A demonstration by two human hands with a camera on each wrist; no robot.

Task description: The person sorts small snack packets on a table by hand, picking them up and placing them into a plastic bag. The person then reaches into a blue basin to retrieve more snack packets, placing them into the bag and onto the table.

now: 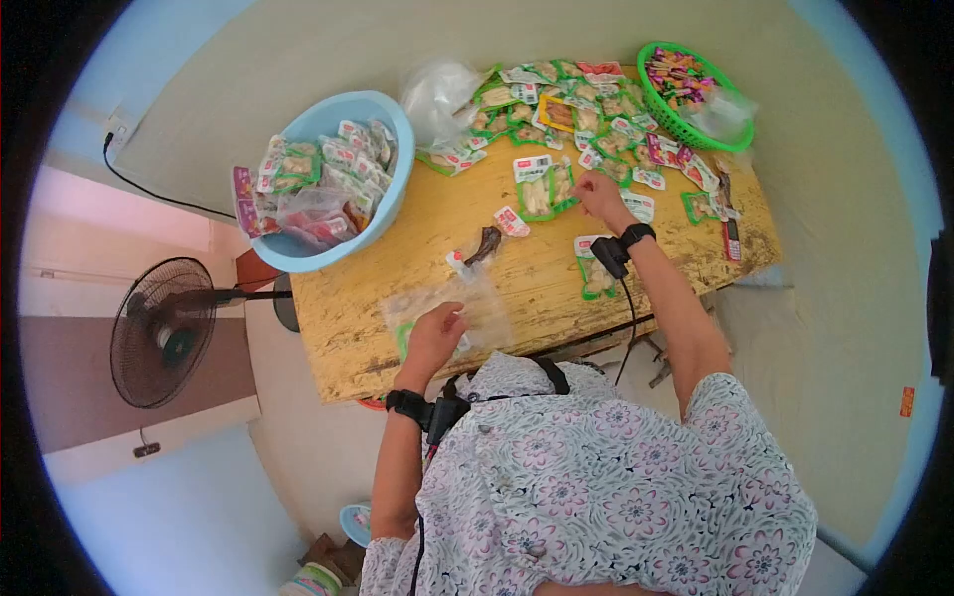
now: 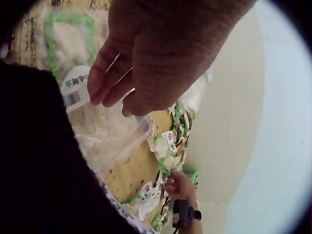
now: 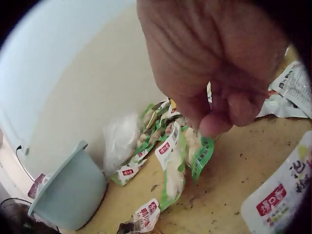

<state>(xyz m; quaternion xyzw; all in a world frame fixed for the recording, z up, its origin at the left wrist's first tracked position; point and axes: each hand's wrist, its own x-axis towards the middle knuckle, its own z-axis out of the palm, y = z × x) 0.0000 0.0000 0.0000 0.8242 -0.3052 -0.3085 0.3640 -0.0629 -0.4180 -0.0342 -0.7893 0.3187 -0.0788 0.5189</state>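
My right hand (image 1: 601,199) reaches to the middle of the yellow table. Its thumb and fingertips pinch the edge of a green-bordered snack packet (image 3: 200,155), which tilts up beside another pale-filled packet (image 3: 173,178). At the front left, my left hand (image 1: 434,338) hangs over a clear plastic bag (image 1: 487,310), fingers loosely bent with nothing between them. Inside that bag lies a green-edged packet (image 2: 70,41) with a white label. Beyond the bag is a dark brown snack packet (image 1: 485,245) with a white and red end. Another green-edged packet (image 1: 596,270) lies below my right wrist.
A light blue basin (image 1: 401,134) full of packets stands at the left. Many packets (image 1: 586,114) are heaped at the back, beside a bunch of clear bags (image 1: 437,94). A green basket (image 1: 686,131) of small wrapped sticks stands back right. A fan (image 1: 164,333) is left of the table.
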